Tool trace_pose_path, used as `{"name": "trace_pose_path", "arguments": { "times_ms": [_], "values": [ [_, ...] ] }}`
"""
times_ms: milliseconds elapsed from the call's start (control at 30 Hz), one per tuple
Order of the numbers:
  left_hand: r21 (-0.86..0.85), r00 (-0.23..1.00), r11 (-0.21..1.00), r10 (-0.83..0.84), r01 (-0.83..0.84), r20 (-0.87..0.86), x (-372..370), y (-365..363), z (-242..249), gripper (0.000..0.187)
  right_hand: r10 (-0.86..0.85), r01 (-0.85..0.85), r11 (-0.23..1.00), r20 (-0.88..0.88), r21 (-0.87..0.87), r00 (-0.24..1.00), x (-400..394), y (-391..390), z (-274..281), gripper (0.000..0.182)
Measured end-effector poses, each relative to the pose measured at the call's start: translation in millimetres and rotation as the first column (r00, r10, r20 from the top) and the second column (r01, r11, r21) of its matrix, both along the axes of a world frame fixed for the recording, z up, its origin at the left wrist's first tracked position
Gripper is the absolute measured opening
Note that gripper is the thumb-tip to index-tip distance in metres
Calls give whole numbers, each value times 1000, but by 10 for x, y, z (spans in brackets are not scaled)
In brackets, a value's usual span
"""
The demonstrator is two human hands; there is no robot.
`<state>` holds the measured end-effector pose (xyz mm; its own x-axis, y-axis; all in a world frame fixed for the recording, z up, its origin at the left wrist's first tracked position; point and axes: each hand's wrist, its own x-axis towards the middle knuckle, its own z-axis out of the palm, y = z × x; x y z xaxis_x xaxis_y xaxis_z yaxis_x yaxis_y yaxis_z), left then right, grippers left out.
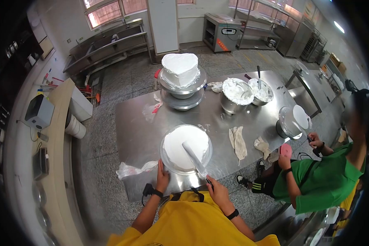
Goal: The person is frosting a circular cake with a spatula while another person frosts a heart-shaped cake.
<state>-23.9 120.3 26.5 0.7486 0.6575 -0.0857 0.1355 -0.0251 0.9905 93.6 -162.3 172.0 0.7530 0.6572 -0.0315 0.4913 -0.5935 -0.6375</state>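
the right hand (218, 192) is gripping a long metal spatula (194, 158) over the round white-frosted cake (186, 146) mid-table; the left hand (162, 179), fingers seemingly together, is steadying its steel turntable (167, 165). soft icing is marking easily, so holding the rim is safest.

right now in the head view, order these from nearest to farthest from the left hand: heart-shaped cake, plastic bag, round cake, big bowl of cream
From the left hand, at the near table edge:
1. Round cake, just beside the hand, on the turntable it touches.
2. Plastic bag, left along the near edge; close to the round cake in distance.
3. Big bowl of cream, far right.
4. Heart-shaped cake, at the far edge.
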Motion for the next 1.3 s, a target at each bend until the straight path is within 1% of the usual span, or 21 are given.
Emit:
{"name": "trace_pose_path", "arguments": {
  "times_ms": [100, 167, 200, 267, 300, 367, 400, 467, 500, 567, 600, 667, 700, 800, 867, 1000, 1067, 1100, 1167, 1267, 1300],
  "values": [
    [-71, 999, 997, -4, 7, 38, -344, -346, -331, 73, -5, 6, 1000, -6, 19, 1000, -13, -26, -43, 36],
    [-118, 998, 993, 4, 4, 68, -437, -468, -440, 71, 17, -16, 999, -22, 36, 1000, 9, -28, -50, 36],
    [-118, 998, 993, 8, 0, 68, -443, -490, -361, 71, 21, -20, 999, -22, 36, 1000, 9, -33, -62, 36],
    [-169, 998, 985, -45, 36, -51, -428, -486, -75, 65, 22, -22, 996, -2, 90, 1000, -3, -39, -80, 36],
    [-167, 998, 986, -37, 29, -49, -359, -420, -41, 65, 30, -30, 995, 0, 91, 1000, -7, -33, -65, 36],
    [-259, 961, 935, 269, -243, 71, -177, -252, -29, 63, 12, -11, 999, -29, 38, 1000, -15, -42, -7, 36],
    [-261, 959, 934, 272, -244, 75, -85, -138, -31, 63, 14, -14, 999, -25, 37, 1000, -10, -46, -12, 36],
    [-119, 948, 952, 296, -283, 119, 73, 114, -60, 69, 17, -17, 1000, -32, 21, 999, -7, -60, -47, 36],
    [-120, 946, 950, 302, -288, 121, 154, 218, -71, 69, 24, -23, 1000, -29, 21, 999, -8, -65, -58, 36],
    [-68, 966, 973, 226, -219, 127, 259, 376, -93, 76, 21, -20, 999, -36, 29, 999, -15, -57, -73, 36],
    [-67, 965, 973, 229, -222, 127, 269, 395, -112, 76, 24, -23, 999, -37, 30, 999, -17, -53, -68, 36],
    [-30, 986, 992, 123, -120, 109, 305, 419, -146, 81, 35, -35, 999, -28, 14, 999, -20, -55, -51, 36],
    [-28, 988, 993, 115, -112, 106, 298, 355, -108, 81, 27, -27, 1000, -31, 16, 999, -29, -60, -50, 36],
    [29, 999, 999, 15, -17, 45, 153, 13, 71, 81, 11, -9, 998, -22, 58, 1000, -37, -77, -37, 36],
    [68, 998, 996, -61, 61, -5, -47, -196, 71, 79, 9, -6, 998, -40, 65, 999, -29, -73, 4, 36],
    [216, 959, 939, -236, 267, -160, -506, -431, 83, 75, 10, -6, 992, -34, 128, 999, -26, -83, -153, 36],
    [241, 949, 924, -256, 296, -186, -585, -451, 90, 73, 11, -11, 991, 7, 136, 1000, -16, -70, -172, 37],
    [243, 950, 925, -253, 294, -184, -547, -424, 121, 73, 13, -14, 991, 9, 137, 1000, -8, -55, -137, 37],
    [177, 985, 974, -122, 143, -126, -389, -304, 163, 74, 23, -22, 998, -30, 52, 999, -9, -43, -42, 37],
    [55, 994, 995, 89, -86, -57, -127, -74, 269, 74, 22, -21, 999, -41, 27, 999, -12, -43, -34, 37],
    [53, 994, 995, 92, -89, -54, -33, 54, 177, 74, 24, -23, 999, -38, 25, 999, -11, -48, -35, 37]
  ]
}}
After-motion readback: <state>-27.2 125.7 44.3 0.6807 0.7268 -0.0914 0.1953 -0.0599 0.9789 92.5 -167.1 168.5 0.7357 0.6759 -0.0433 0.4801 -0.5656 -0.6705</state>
